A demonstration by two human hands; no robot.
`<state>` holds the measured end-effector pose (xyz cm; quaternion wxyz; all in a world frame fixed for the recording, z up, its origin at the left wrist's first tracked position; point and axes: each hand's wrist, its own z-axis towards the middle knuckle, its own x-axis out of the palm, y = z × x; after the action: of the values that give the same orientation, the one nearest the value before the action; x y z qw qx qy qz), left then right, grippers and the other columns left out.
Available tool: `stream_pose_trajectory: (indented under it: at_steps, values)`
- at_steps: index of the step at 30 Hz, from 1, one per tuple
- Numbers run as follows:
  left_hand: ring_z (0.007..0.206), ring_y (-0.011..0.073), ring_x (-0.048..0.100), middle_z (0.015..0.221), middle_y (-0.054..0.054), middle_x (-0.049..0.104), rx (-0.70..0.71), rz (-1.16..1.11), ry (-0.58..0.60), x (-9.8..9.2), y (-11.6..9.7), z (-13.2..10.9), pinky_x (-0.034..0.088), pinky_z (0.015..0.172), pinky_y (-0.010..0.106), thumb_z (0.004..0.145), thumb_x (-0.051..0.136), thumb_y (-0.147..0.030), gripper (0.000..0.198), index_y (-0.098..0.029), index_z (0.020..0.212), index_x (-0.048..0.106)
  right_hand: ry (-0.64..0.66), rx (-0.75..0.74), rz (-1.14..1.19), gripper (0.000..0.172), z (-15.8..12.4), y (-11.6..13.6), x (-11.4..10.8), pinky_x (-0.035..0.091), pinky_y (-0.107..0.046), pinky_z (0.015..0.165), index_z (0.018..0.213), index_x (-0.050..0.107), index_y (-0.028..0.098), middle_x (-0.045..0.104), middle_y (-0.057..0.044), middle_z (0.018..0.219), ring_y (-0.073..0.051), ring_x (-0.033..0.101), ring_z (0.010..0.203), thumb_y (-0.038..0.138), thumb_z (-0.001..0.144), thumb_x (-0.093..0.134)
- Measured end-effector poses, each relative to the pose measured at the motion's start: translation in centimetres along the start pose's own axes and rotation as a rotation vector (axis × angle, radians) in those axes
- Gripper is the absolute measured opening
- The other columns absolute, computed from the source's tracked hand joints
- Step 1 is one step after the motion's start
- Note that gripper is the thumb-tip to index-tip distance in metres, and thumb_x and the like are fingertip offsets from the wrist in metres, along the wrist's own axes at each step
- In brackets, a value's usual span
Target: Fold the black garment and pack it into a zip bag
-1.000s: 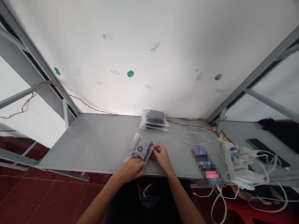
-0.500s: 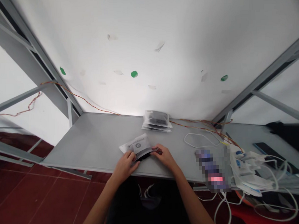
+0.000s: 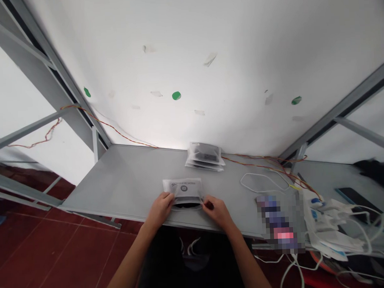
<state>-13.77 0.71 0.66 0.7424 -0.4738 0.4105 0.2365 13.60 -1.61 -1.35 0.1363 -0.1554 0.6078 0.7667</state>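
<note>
A frosted plastic bag with dark printed lettering and a round logo lies on the grey table. Its mouth gapes towards me, and something black shows inside; what it is I cannot make out. At the bag's left corner, the fingers of my left hand are closed on the plastic. My right hand pinches the right corner of the opening. Behind it, by the wall, rests a stack of similar frosted bags with dark contents.
White cables and a white power strip crowd the right side, beside a pixelated object. Thin red-yellow wires run along the back edge. Metal frame posts stand at the left.
The bag has turned from a slant to lie square before me, and its mouth is spread wider. My right hand has shifted slightly right and down. The view has moved a little.
</note>
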Motion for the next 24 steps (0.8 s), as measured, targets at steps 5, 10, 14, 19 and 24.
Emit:
stream_pose_trajectory:
  at_steps: [5, 10, 14, 19, 24]
  values:
    - [0.079, 0.0173, 0.057, 0.084, 0.001, 0.058, 0.03, -0.048, 0.05, 0.2, 0.4, 0.4, 0.045, 0.072, 0.027, 0.093, 0.065, -0.024, 0.022, -0.022, 0.076, 0.051, 0.02, -0.058, -0.098, 0.036, -0.1, -0.3, 0.4, 0.047, -0.029, 0.064, 0.101, 0.068, 0.025, 0.067, 0.001, 0.086, -0.016, 0.055, 0.062, 0.043, 0.074, 0.084]
    - [0.074, 0.0169, 0.055, 0.08, -0.002, 0.057, 0.001, -0.061, 0.041, 0.7, 0.0, 0.8, 0.041, 0.068, 0.026, 0.086, 0.076, -0.031, 0.031, -0.022, 0.073, 0.049, 0.02, -0.098, -0.145, 0.03, 1.6, -1.1, 1.2, 0.048, -0.029, 0.062, 0.1, 0.062, 0.024, 0.062, 0.001, 0.08, -0.017, 0.057, 0.064, 0.05, 0.088, 0.071]
    - [0.071, 0.0177, 0.054, 0.073, -0.002, 0.055, -0.062, -0.047, -0.025, 1.2, -0.6, 0.8, 0.037, 0.065, 0.027, 0.091, 0.069, -0.028, 0.026, -0.022, 0.073, 0.05, 0.059, -0.146, -0.187, 0.028, 1.9, -1.2, 1.5, 0.042, -0.026, 0.056, 0.078, 0.054, 0.025, 0.055, 0.004, 0.065, -0.015, 0.05, 0.056, 0.046, 0.094, 0.064]
    - [0.064, 0.0155, 0.05, 0.069, -0.002, 0.053, -0.086, -0.051, -0.057, 1.4, -0.2, 0.5, 0.033, 0.063, 0.027, 0.086, 0.052, -0.004, 0.024, -0.021, 0.07, 0.05, 0.101, -0.193, -0.243, 0.028, 0.7, -1.0, 0.8, 0.037, -0.024, 0.053, 0.069, 0.047, 0.025, 0.051, 0.005, 0.059, -0.013, 0.047, 0.053, 0.031, 0.093, 0.058]
    - [0.064, 0.015, 0.049, 0.071, -0.001, 0.053, -0.065, -0.063, -0.06, 0.9, 0.7, 0.2, 0.033, 0.064, 0.027, 0.073, 0.045, 0.006, 0.028, -0.021, 0.067, 0.049, 0.095, -0.22, -0.322, 0.016, 0.3, -1.0, -0.4, 0.036, -0.023, 0.057, 0.069, 0.05, 0.024, 0.056, 0.004, 0.063, -0.014, 0.049, 0.055, 0.018, 0.084, 0.054]
